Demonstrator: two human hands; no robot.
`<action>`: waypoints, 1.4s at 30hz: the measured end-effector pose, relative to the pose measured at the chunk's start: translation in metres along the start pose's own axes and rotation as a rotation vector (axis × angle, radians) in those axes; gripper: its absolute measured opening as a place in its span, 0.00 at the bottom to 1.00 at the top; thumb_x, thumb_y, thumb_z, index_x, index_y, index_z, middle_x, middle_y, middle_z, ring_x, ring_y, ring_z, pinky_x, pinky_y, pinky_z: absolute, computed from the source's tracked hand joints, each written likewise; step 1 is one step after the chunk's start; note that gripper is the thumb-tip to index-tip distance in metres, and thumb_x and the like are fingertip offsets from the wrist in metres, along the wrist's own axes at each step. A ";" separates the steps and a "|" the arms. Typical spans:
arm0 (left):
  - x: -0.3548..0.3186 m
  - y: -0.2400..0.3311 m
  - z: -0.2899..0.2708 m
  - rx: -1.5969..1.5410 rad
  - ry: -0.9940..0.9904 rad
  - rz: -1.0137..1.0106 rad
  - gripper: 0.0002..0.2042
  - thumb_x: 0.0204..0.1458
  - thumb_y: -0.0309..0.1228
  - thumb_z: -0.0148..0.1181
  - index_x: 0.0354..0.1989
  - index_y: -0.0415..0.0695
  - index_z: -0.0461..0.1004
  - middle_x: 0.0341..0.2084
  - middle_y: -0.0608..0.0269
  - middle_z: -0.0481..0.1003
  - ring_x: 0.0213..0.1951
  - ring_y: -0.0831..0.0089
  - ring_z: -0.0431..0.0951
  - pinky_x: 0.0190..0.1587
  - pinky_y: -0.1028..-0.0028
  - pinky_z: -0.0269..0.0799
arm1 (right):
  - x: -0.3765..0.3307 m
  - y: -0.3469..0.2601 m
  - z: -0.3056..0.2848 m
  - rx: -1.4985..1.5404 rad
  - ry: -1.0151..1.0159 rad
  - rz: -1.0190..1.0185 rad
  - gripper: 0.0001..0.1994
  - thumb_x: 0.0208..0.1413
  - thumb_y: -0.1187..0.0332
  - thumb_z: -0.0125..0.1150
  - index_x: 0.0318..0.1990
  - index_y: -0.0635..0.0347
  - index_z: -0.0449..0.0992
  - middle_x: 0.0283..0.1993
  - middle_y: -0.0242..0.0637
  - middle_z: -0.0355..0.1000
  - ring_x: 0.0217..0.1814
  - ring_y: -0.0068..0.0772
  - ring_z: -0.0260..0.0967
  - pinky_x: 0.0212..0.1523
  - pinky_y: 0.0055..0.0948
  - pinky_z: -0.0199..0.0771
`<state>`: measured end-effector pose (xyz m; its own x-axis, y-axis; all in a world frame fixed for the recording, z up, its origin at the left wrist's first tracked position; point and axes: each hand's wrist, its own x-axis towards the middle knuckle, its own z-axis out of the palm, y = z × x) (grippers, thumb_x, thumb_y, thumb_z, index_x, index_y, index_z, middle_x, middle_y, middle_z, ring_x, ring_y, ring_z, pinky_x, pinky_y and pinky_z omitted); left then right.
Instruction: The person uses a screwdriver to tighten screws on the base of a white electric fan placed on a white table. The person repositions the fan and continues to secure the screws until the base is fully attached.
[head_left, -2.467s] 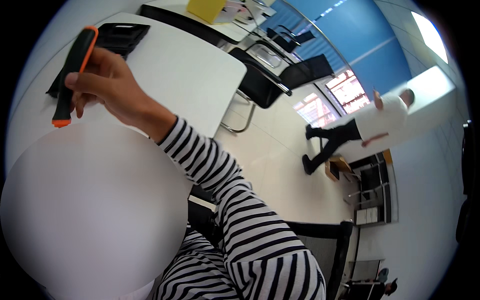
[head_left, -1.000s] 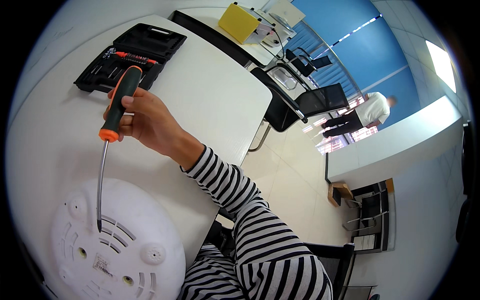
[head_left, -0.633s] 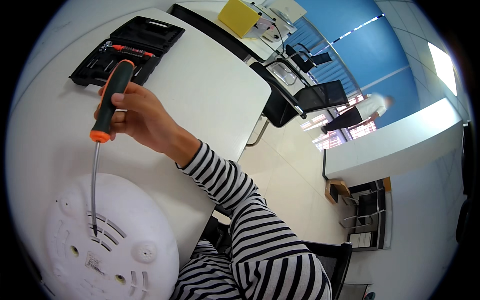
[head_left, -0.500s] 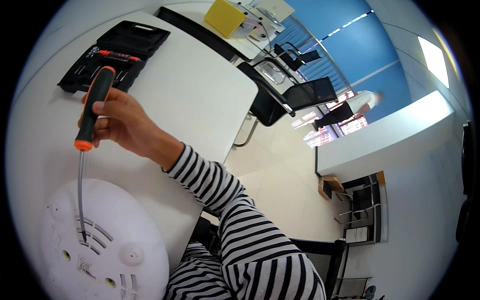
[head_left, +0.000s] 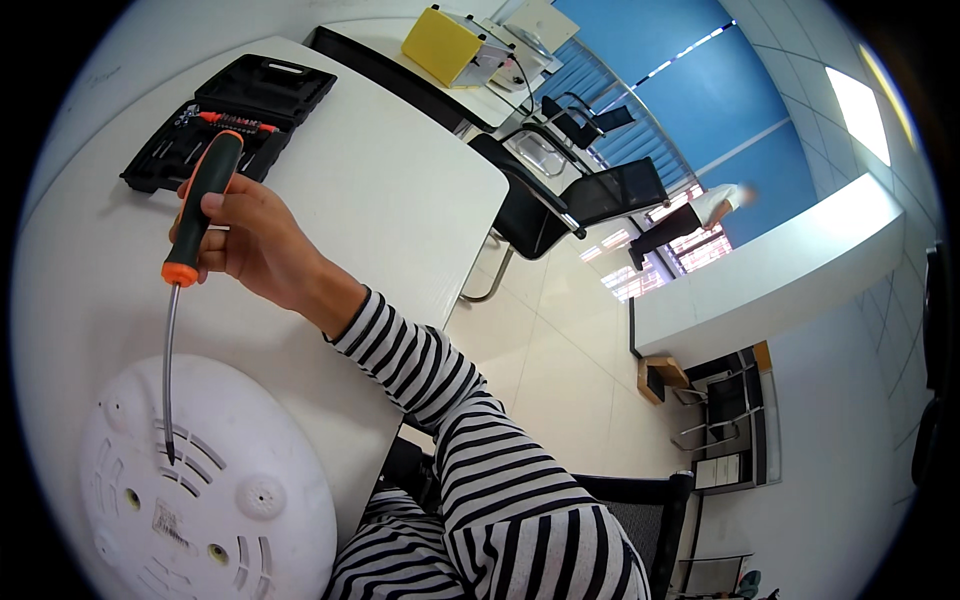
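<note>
My right hand [head_left: 255, 235] is wrapped round the dark green and orange handle of a screwdriver [head_left: 205, 205], thumb lying along its side. The long metal shaft points down toward a round white plastic housing [head_left: 275, 430]. Its dark tip is over the vent slots; whether it touches them I cannot tell. The housing lies with its slotted face up, showing round feet, recessed holes and a small label. Part of it runs out of the picture. My left hand is out of view.
Beyond my hand, an open black tool case [head_left: 270, 90] holds small red and metal tools on the white table [head_left: 400, 180]. Black chairs [head_left: 615, 190] stand past its edge. A yellow box-shaped device [head_left: 450, 45] sits on another table. A person [head_left: 690, 220] is in the background.
The screwdriver has shifted slightly right, and its tip has moved up across the vents. The housing stays in about the same place.
</note>
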<state>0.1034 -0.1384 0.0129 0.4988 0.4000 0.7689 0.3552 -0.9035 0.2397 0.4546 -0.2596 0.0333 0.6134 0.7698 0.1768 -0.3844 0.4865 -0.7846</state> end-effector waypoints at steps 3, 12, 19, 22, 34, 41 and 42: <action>-0.001 0.002 0.000 0.005 -0.010 0.005 0.10 0.56 0.32 0.46 0.37 0.38 0.68 0.29 0.54 0.68 0.31 0.60 0.67 0.34 0.64 0.64 | -0.001 0.000 0.001 -0.006 -0.016 -0.004 0.14 0.52 0.64 0.52 0.42 0.60 0.62 0.33 0.42 0.70 0.26 0.28 0.69 0.29 0.29 0.71; -0.005 0.004 0.001 -0.094 -0.035 0.001 0.09 0.57 0.33 0.44 0.33 0.40 0.66 0.23 0.58 0.63 0.24 0.66 0.61 0.27 0.69 0.58 | -0.003 -0.002 0.004 0.010 -0.003 0.016 0.15 0.52 0.62 0.53 0.43 0.61 0.63 0.34 0.42 0.70 0.31 0.29 0.70 0.32 0.30 0.71; -0.017 0.001 -0.003 -0.149 0.062 -0.074 0.09 0.57 0.34 0.42 0.30 0.42 0.64 0.18 0.62 0.58 0.18 0.71 0.56 0.22 0.72 0.53 | -0.008 -0.001 -0.002 0.054 0.009 0.022 0.20 0.52 0.61 0.52 0.49 0.63 0.63 0.38 0.40 0.69 0.39 0.31 0.69 0.39 0.31 0.71; -0.027 -0.003 -0.008 -0.222 0.124 -0.205 0.10 0.57 0.35 0.41 0.29 0.43 0.63 0.16 0.63 0.57 0.16 0.73 0.54 0.20 0.74 0.51 | -0.010 0.006 -0.014 0.192 0.005 0.010 0.20 0.55 0.61 0.48 0.52 0.65 0.61 0.41 0.41 0.69 0.42 0.29 0.69 0.42 0.30 0.70; -0.009 -0.062 -0.009 -2.076 0.590 -0.707 0.26 0.58 0.49 0.28 0.64 0.53 0.43 0.63 0.53 0.44 0.64 0.68 0.44 0.63 0.63 0.38 | -0.008 0.005 -0.044 0.641 -0.071 0.035 0.26 0.55 0.70 0.51 0.59 0.67 0.51 0.51 0.42 0.59 0.43 0.31 0.61 0.42 0.24 0.67; -0.026 -0.126 -0.065 -1.991 0.513 -0.910 0.32 0.54 0.58 0.20 0.65 0.59 0.31 0.65 0.59 0.30 0.66 0.62 0.29 0.62 0.52 0.21 | -0.033 0.045 -0.028 0.666 -0.040 0.088 0.24 0.55 0.74 0.48 0.58 0.70 0.52 0.51 0.44 0.61 0.48 0.33 0.61 0.50 0.27 0.65; -0.027 -0.133 -0.068 -1.945 0.499 -0.913 0.32 0.54 0.58 0.19 0.65 0.57 0.30 0.65 0.57 0.30 0.66 0.60 0.29 0.61 0.50 0.21 | -0.032 0.045 -0.028 0.671 -0.080 0.102 0.24 0.56 0.74 0.48 0.59 0.69 0.52 0.53 0.45 0.60 0.50 0.34 0.61 0.51 0.27 0.64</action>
<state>-0.0112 -0.0398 0.0003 0.4068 0.9076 0.1037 -0.8531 0.3368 0.3986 0.4365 -0.2738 -0.0244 0.5086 0.8409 0.1852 -0.7980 0.5411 -0.2655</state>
